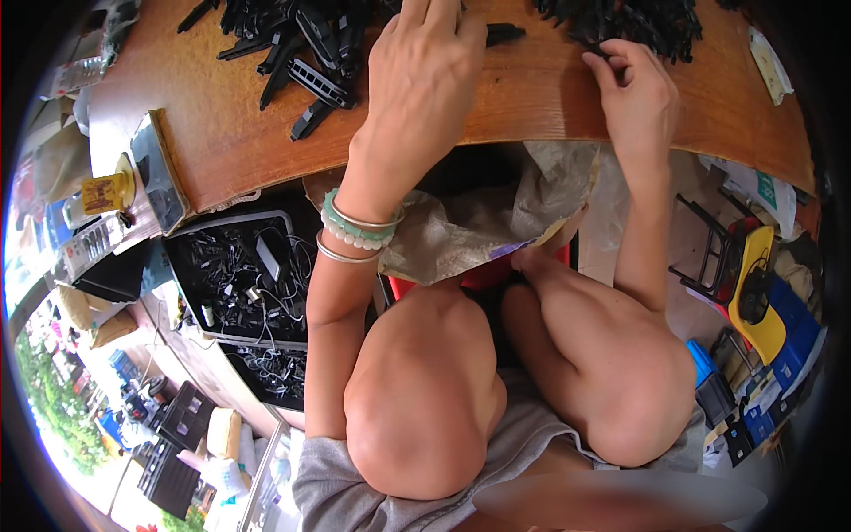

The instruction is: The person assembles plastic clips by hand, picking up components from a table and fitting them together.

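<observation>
My left hand (424, 84) reaches over the wooden table at the top of the view, its back toward me. Its fingertips run past the upper edge, so what they hold is hidden. Left of it lies a heap of black plastic parts (312, 40), with a slotted black piece (319, 83) at its near side. Just right of my left hand is a small black piece (505, 34). My right hand (636, 93) is closed, thumb and forefinger pinched at the near edge of a second heap of small black parts (634, 22). Anything in that pinch is too small to name.
A grey cloth sack (479, 226) hangs open below the table's edge (532, 124), above my knees. Black bins (238, 275) of dark parts and cables stand at the left. A yellow-seated stool (755, 293) stands at the right. A dark flat box (160, 173) lies on the table's left side.
</observation>
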Demonstrator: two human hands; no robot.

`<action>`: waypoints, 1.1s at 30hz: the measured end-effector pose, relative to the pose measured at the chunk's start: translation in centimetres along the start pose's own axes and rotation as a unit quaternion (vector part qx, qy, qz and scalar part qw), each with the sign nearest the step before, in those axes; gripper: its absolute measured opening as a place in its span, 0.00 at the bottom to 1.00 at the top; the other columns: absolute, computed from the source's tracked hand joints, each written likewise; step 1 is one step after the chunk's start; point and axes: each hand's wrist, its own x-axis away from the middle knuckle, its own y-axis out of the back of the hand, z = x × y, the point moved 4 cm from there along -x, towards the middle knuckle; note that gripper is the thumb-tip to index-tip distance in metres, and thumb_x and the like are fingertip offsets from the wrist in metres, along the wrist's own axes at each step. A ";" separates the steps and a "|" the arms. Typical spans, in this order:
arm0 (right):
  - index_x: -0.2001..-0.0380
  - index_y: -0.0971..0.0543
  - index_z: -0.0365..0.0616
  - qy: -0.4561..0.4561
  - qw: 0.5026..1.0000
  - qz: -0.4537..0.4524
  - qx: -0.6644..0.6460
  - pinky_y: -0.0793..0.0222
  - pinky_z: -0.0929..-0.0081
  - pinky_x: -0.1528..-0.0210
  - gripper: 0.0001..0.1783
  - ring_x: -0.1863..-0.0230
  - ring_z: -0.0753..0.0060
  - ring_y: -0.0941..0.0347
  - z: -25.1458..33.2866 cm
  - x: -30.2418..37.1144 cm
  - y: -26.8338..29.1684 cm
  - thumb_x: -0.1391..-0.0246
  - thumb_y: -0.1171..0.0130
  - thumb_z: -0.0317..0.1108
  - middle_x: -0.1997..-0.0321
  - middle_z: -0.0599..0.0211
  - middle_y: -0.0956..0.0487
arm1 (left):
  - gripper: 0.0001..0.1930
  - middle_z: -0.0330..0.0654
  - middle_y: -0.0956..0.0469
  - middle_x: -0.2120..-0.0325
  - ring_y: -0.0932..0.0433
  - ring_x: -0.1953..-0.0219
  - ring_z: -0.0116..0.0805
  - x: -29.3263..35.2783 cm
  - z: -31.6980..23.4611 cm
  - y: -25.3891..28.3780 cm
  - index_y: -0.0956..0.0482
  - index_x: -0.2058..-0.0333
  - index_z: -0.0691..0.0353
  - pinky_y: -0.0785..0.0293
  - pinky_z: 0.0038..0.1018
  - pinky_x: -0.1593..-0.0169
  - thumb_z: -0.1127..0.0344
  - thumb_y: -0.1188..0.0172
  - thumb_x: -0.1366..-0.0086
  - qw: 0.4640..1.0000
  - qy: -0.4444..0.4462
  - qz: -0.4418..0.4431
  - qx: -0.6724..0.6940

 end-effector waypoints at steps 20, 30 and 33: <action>0.58 0.22 0.33 -0.090 0.751 0.246 -0.607 0.24 0.82 0.65 0.11 0.67 0.74 0.22 4.8 1.6 1.1 0.47 0.43 0.18 0.65 0.61 0.20 | 0.17 0.43 0.22 0.78 0.23 0.75 0.28 4.1 -0.3 -1.6 0.25 0.53 0.77 0.25 0.21 0.69 0.68 0.45 0.35 0.623 0.353 0.076 0.694; 0.59 0.22 0.34 -0.101 0.789 0.126 -0.593 0.24 0.81 0.62 0.14 0.64 0.74 0.23 4.2 3.2 0.5 0.51 0.37 0.19 0.59 0.63 0.22 | 0.17 0.51 0.21 0.71 0.20 0.72 0.43 3.7 -2.3 -0.6 0.23 0.56 0.66 0.24 0.29 0.69 0.75 0.36 0.47 0.817 0.232 -0.023 0.527; 0.58 0.22 0.36 -0.069 0.813 0.096 -0.570 0.26 0.81 0.62 0.17 0.62 0.76 0.24 5.1 2.5 1.1 0.54 0.33 0.22 0.60 0.65 0.22 | 0.16 0.51 0.21 0.72 0.21 0.72 0.47 3.8 -1.9 -0.1 0.23 0.58 0.66 0.25 0.30 0.70 0.73 0.35 0.47 0.854 0.208 -0.011 0.477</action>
